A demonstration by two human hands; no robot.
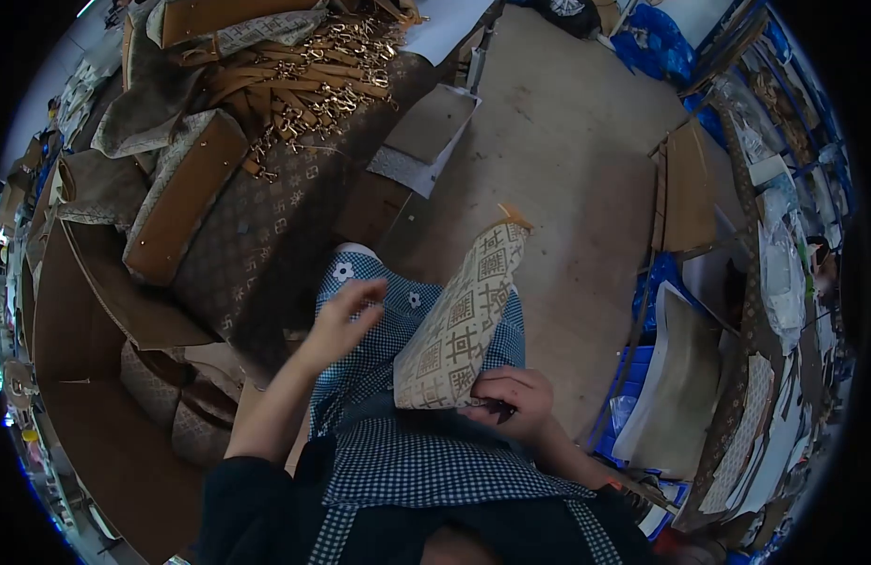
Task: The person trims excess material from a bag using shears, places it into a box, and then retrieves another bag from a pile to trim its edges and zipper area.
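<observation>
A beige bag piece (452, 330) with brown square lettering stands tilted over my lap, and an orange-tan tab sticks out at its far tip. My right hand (513, 400) is closed at its near right corner, gripping the edge. A small dark pointed thing shows under those fingers; I cannot tell what it is. My left hand (349, 318) is raised to the left of the piece, apart from it, holding nothing, its fingers loosely bent and spread. Beneath both hands is a checked apron (435, 466) with white flowers.
To my left, a patterned brown cloth (257, 226) bears a heap of tan straps with gold clasps (313, 89) and several bag bodies (186, 202). A large open cardboard box (87, 443) stands at the near left. Racks with blue plastic and sheets (676, 386) line the right side.
</observation>
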